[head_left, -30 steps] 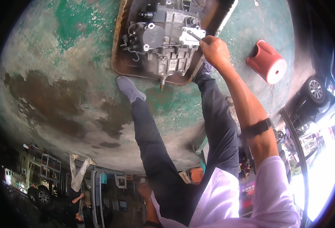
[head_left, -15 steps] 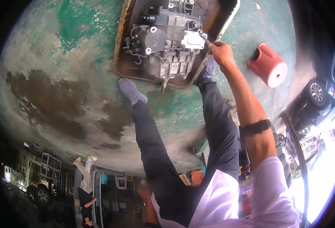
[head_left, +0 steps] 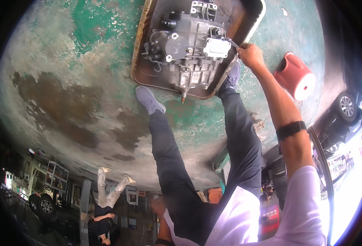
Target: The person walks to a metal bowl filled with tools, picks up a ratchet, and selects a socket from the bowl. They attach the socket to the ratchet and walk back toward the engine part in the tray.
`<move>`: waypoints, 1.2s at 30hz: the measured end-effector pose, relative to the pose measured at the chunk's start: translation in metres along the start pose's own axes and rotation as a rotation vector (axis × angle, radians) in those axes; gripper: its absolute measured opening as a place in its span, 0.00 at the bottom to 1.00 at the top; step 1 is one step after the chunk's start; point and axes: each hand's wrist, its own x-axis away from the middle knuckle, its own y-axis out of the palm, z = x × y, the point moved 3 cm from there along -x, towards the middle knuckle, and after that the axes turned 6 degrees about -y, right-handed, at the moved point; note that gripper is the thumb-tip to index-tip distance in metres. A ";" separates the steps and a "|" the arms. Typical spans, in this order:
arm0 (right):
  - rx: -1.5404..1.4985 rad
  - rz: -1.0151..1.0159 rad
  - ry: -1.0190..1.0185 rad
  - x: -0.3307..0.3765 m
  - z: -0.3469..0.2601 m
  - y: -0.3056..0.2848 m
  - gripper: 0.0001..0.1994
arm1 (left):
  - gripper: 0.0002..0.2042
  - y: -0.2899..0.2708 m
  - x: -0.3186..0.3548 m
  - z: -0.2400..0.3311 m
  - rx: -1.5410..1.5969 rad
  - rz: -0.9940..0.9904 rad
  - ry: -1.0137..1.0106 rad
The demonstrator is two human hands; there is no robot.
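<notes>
A grey metal gearbox-like housing lies in a rimmed, stained metal tray on the floor in front of me. On its right side is a pale rectangular cover plate with bolts at its corners. My right hand is closed around the handle of a slim dark wrench. The wrench's head is at the plate's upper right corner; whether it sits on a bolt is too small to tell. My left hand is down beside my left thigh, its fingers unclear.
A red plastic stool lies tipped over to the right of the tray. My shoes stand close to the tray's near edge. A parked car is at far right. Behind me a person in a dark top stands near shelving.
The whole view has shifted, so the tray and housing sit slightly lower and further right. The wrench in my right hand has swung a little outward from the plate. The person behind has stepped, legs apart.
</notes>
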 end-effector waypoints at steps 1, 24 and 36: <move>-0.123 -0.037 0.104 0.000 0.009 0.006 0.14 | 0.08 0.002 0.000 -0.006 0.011 -0.009 -0.019; -0.064 -0.057 -0.083 0.093 -0.123 0.007 0.13 | 0.08 0.027 -0.004 -0.024 0.215 -0.078 -0.194; 0.258 -0.108 -0.489 0.142 -0.117 0.004 0.14 | 0.12 -0.017 -0.017 0.063 0.231 0.061 -0.404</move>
